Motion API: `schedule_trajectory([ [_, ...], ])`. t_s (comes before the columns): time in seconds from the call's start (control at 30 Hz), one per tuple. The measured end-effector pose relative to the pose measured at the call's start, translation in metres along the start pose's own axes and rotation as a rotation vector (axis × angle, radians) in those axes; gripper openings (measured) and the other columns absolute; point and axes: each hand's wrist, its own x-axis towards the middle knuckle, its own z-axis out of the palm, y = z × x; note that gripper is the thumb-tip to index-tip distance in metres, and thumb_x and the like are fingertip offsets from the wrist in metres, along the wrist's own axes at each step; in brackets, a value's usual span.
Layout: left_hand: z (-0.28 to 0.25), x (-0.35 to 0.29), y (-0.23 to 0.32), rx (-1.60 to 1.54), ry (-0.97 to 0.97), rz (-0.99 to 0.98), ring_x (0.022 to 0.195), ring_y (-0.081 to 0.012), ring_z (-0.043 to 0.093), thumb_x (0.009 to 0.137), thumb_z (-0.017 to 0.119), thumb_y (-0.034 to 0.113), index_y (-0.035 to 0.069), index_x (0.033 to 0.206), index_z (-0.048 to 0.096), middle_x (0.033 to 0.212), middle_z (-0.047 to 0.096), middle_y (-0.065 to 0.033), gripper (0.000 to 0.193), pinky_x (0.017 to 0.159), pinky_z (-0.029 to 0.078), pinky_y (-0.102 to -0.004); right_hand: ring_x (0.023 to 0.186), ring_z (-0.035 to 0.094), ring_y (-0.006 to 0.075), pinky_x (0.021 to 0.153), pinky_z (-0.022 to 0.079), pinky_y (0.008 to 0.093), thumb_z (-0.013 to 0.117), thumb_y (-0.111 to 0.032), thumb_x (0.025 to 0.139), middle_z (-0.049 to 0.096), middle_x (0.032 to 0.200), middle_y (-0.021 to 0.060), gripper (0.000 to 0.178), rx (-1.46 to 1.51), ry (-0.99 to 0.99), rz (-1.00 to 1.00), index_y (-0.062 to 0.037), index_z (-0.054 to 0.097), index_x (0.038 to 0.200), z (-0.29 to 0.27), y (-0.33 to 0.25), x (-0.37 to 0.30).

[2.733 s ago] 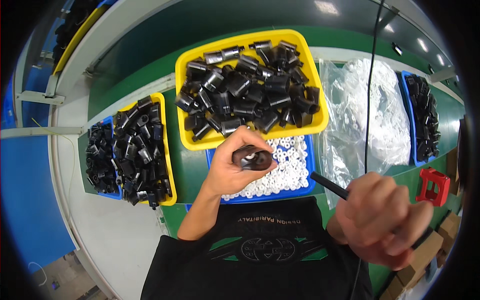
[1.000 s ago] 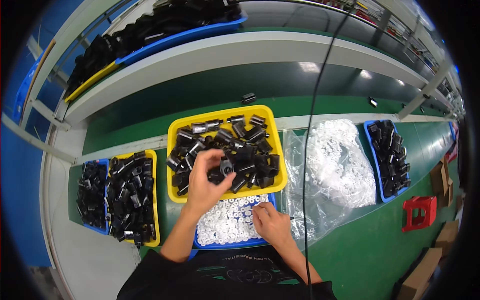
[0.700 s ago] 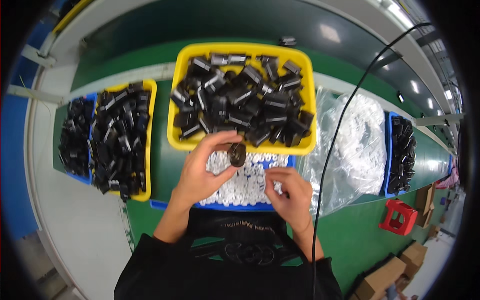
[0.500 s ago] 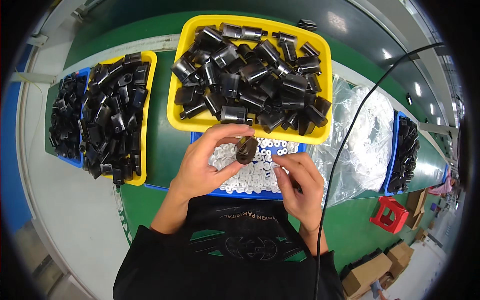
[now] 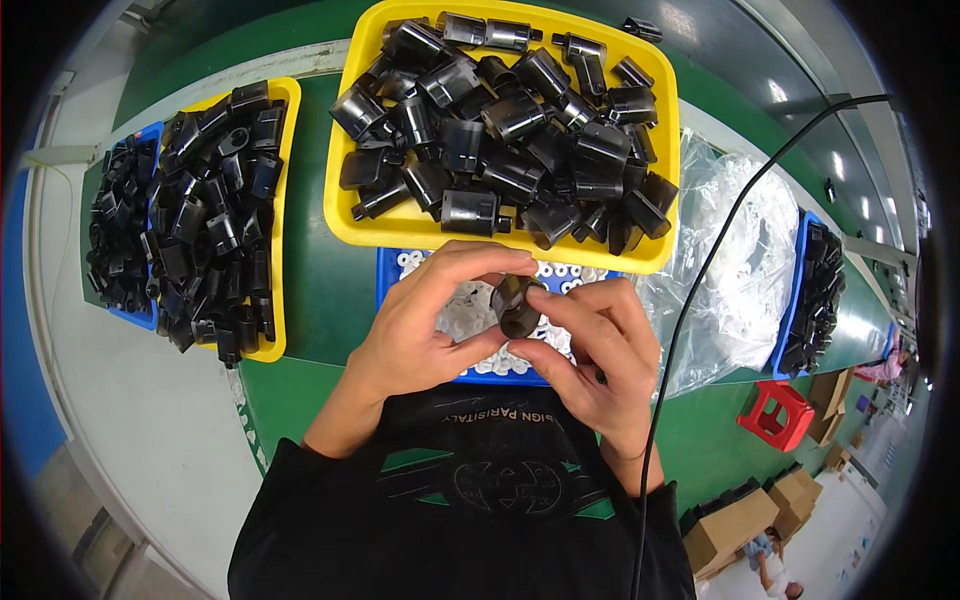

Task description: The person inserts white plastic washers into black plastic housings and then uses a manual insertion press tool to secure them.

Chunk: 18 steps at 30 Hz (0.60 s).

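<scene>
Left hand [image 5: 415,325]: thumb and fingers pinch dark part [image 5: 516,308] from 9 o'clock | Right hand [image 5: 605,350]: fingertips touch it at 4 o'clock, cannot tell if gripping | Part: above blue tray [image 5: 389,275], yellow tray [image 5: 440,238] at 12 o'clock

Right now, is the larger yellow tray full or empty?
Mostly full: black parts heap across the yellow tray, leaving little bottom showing.

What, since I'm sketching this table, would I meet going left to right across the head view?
Left blue tray, left yellow tray, left hand, dark part, right hand, clear bag, right blue tray.
</scene>
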Motion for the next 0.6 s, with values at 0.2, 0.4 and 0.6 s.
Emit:
schedule_trajectory([
  [0.2, 0.002, 0.003, 0.001, 0.013, 0.01, 0.029, 0.099, -0.0252, 0.063, 0.063, 0.077, -0.008, 0.003, 0.122, 0.057, 0.117, 0.064, -0.0106, 0.064, 0.084, 0.052, -0.0336, 0.071, 0.062, 0.0185, 0.053, 0.05, 0.0281, 0.086, -0.009, 0.065, 0.061, 0.089, 0.008, 0.049, 0.007, 0.054, 0.012, -0.0021, 0.067, 0.11, 0.002, 0.003, -0.006],
  [0.4, 0.003, 0.002, -0.001, 0.019, 0.012, 0.079, 0.101, -0.0267, 0.062, 0.063, 0.081, -0.003, 0.002, 0.122, 0.058, 0.119, 0.063, -0.0123, 0.064, 0.083, 0.052, -0.0341, 0.074, 0.063, 0.0203, 0.055, 0.051, 0.0282, 0.086, -0.008, 0.065, 0.061, 0.092, 0.0095, 0.051, -0.002, 0.077, -0.023, -0.001, 0.065, 0.111, 0.006, 0.005, -0.006],
  [0.6, -0.003, 0.011, 0.005, 0.21, -0.104, 0.044, 0.099, -0.0248, 0.06, 0.06, 0.084, 0.002, 0.006, 0.127, 0.057, 0.113, 0.056, -0.0116, 0.072, 0.081, 0.051, -0.0324, 0.063, 0.056, 0.015, 0.05, 0.045, 0.0269, 0.082, 0.003, 0.066, 0.06, 0.101, 0.012, 0.049, 0.056, 0.063, 0.035, -0.0002, 0.064, 0.112, -0.006, 0.001, -0.009],
])
